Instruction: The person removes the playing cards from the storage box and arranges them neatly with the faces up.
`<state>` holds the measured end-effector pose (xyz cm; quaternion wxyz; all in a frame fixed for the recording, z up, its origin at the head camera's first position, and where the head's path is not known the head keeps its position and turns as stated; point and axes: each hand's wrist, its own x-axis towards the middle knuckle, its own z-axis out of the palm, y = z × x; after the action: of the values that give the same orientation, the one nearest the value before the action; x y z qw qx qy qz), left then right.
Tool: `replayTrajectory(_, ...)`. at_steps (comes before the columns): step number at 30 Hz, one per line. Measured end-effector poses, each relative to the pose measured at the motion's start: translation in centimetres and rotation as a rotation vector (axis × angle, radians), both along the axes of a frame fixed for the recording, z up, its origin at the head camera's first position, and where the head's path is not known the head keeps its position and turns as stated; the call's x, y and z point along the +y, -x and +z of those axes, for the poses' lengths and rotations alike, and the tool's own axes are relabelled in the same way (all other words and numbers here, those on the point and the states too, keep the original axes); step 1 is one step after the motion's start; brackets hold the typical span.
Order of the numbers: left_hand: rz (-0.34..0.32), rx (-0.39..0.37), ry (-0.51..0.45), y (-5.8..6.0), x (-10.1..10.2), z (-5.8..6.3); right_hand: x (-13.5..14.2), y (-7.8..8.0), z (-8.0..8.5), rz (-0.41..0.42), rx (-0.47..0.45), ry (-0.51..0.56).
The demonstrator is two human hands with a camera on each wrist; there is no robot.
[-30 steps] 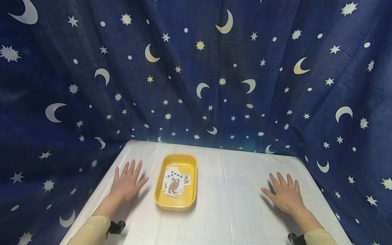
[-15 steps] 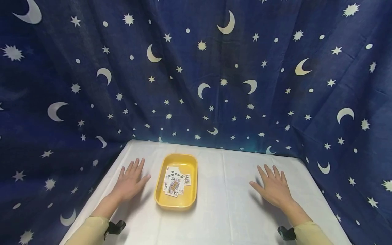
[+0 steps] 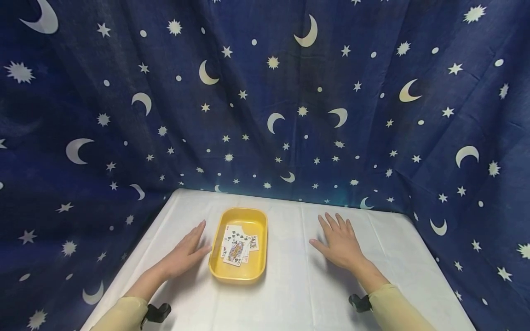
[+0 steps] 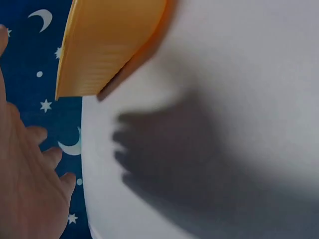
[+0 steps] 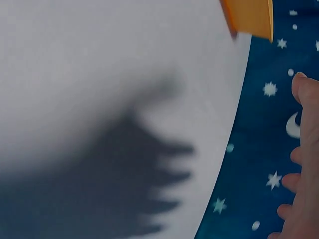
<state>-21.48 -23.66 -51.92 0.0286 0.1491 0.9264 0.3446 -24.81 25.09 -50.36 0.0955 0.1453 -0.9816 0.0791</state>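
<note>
A yellow plastic tray [image 3: 238, 276] stands left of centre on the white-covered table. Several playing cards [image 3: 235, 250] lie overlapping and face up inside it, a queen on top. My left hand [image 3: 184, 255] hovers just left of the tray, fingers straight and together, its thumb close to the tray's left rim. Off to the tray's right, my right hand [image 3: 339, 243] is held over the table with its fingers spread, holding nothing. In the left wrist view, the left palm [image 4: 30, 184] is at the left edge, below the tray's side wall [image 4: 107, 45].
A dark blue curtain [image 3: 256, 115] with moons and stars surrounds the table's back and sides. The white tablecloth [image 3: 285, 294] spreads out around the tray. Each wrist carries a small black camera, such as the one on the right wrist [image 3: 359, 303].
My right hand has moved left across the table toward the tray. My left hand has shifted right to the tray's side and turned, its fingers drawing together. Tray and cards stay put.
</note>
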Motion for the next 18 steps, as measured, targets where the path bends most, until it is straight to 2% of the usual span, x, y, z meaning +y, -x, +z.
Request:
replayTrajectory(4,-0.039,-0.114,-0.061,-0.3,0.6,-0.6,-2.1,0.5,0.1,0.045,0.005,0.006)
replayTrajectory(9,-0.044,-0.237,-0.121,-0.6,1.2,-1.1,-4.7,0.9,0.4,0.087,-0.026,0.004)
replayTrajectory(18,-0.106,-0.315,-0.2,-0.4,1.3,-1.2,-9.3,0.9,1.3,0.164,-0.141,0.011)
